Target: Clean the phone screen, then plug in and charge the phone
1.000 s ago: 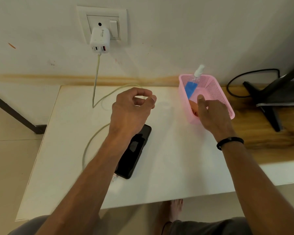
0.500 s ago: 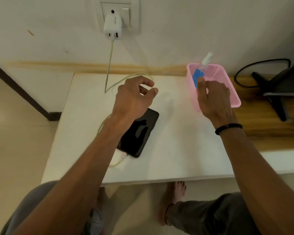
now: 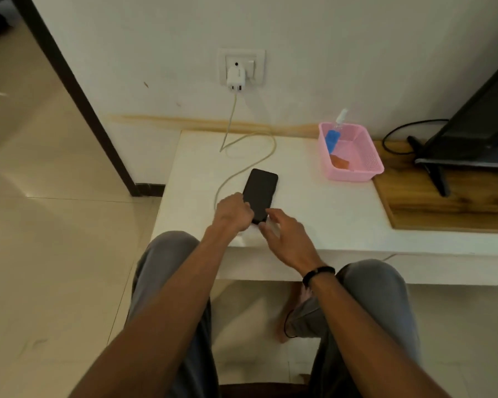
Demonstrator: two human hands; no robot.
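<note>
phone point(image 3: 260, 193) lies flat on the white table point(image 3: 328, 214), screen up, near the front edge. left hand point(image 3: 233, 212) is curled against its lower left corner, looks like a grip on the edge there. right hand point(image 3: 282, 234) hovers at the bottom end, fingers loosely spread, grasping nothing i can see. cable point(image 3: 253, 159) runs from the wall charger point(image 3: 235, 79) down to that same end (plug tip hidden by the hands, can't tell if it's seated). spray bottle point(image 3: 338, 124) sits in the pink basket point(image 3: 368, 165), so i'd judge this is the charging step. next: steady the phone, line the plug up with the port, push straight in.
</note>
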